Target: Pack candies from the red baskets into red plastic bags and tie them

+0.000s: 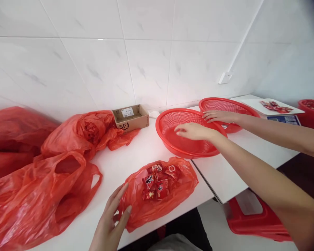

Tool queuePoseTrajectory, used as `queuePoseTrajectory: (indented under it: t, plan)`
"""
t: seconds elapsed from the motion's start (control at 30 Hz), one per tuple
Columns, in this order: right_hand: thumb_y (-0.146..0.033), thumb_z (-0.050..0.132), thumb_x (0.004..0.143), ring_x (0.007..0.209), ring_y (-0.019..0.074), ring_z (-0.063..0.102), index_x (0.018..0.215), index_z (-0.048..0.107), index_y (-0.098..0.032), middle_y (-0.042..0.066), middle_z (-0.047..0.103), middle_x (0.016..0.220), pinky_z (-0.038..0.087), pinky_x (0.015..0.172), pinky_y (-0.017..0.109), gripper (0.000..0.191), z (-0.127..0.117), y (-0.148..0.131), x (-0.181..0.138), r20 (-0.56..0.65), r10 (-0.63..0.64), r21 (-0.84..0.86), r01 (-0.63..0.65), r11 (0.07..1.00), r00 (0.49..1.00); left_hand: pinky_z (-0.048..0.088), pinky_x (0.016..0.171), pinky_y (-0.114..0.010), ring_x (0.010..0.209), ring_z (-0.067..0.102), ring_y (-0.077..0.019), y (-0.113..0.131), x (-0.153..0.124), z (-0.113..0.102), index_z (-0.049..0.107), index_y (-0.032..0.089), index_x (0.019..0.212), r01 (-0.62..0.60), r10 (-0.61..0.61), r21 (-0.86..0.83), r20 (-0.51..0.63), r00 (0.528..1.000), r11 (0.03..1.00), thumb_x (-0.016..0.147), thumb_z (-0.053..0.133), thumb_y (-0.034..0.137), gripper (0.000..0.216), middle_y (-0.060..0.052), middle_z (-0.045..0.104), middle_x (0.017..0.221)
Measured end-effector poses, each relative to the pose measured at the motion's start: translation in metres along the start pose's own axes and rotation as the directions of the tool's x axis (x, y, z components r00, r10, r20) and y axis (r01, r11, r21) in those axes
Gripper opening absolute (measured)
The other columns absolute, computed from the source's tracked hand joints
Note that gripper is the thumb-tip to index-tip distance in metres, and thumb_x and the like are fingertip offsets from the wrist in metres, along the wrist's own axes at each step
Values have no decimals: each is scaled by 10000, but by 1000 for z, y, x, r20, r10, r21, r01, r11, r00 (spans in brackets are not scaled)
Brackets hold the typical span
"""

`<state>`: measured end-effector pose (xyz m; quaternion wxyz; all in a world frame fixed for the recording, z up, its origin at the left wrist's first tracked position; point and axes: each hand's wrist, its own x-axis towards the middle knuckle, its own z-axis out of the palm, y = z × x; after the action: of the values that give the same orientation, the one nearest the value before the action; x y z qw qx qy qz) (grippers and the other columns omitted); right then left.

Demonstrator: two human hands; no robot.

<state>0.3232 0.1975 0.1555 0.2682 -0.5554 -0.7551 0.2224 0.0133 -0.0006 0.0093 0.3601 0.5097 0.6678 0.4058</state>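
Observation:
My left hand is at the left edge of a red plastic bag, its fingers and thumb spread apart and touching the film. Several small red printed packets lie in the bag's open middle. My right hand reaches over a red mesh basket, fingers loosely bent and apart, with nothing visible in them. Another person's hand is just behind it, beside the rim of a second red basket.
Red plastic bags are heaped on the left, beside an open cardboard box. At right, a scale carries red packets; another red basket stands beyond it. A red stool is below the table edge. A seam divides the white tabletops.

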Motion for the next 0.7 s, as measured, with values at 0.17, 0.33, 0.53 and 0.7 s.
queuePoseTrajectory:
  t: [0.17, 0.33, 0.53, 0.7]
  plan:
    - [-367, 513, 927, 1035, 225, 643, 1074, 669, -311, 36, 695, 1066, 510, 917, 385, 222, 45, -18, -97, 31, -171, 262, 157, 952, 985, 591, 717, -332, 901, 656, -208, -17, 2, -15, 355, 316, 1421, 153, -149, -155, 34, 988, 976, 801, 628, 526, 709, -80, 544, 1304]
    - [-377, 562, 889, 1221, 277, 526, 1094, 643, -326, 45, 562, 1319, 431, 1023, 480, 226, 96, 25, -165, -302, 45, 109, -12, 994, 952, 540, 629, -293, 733, 636, -196, -29, -4, -22, 611, 205, 1087, 231, -213, -98, 167, 963, 968, 778, 633, 565, 475, -31, 660, 840]
    - [-449, 539, 895, 1080, 233, 612, 1063, 642, -291, 47, 670, 1140, 478, 960, 424, 253, 102, 37, -146, 29, 133, 296, -136, 945, 991, 505, 652, -237, 716, 567, -146, -5, 0, -35, 657, 226, 846, 146, -136, -287, 54, 989, 947, 763, 694, 494, 282, 10, 632, 811]
    - [-505, 701, 736, 1003, 263, 610, 1181, 591, -274, 66, 680, 1066, 461, 890, 426, 514, 114, 2, -119, 108, 44, 218, -67, 974, 993, 505, 744, -233, 807, 580, -141, 22, 16, -33, 660, 238, 884, 81, -51, -517, 71, 996, 852, 785, 711, 436, 227, 17, 648, 830]
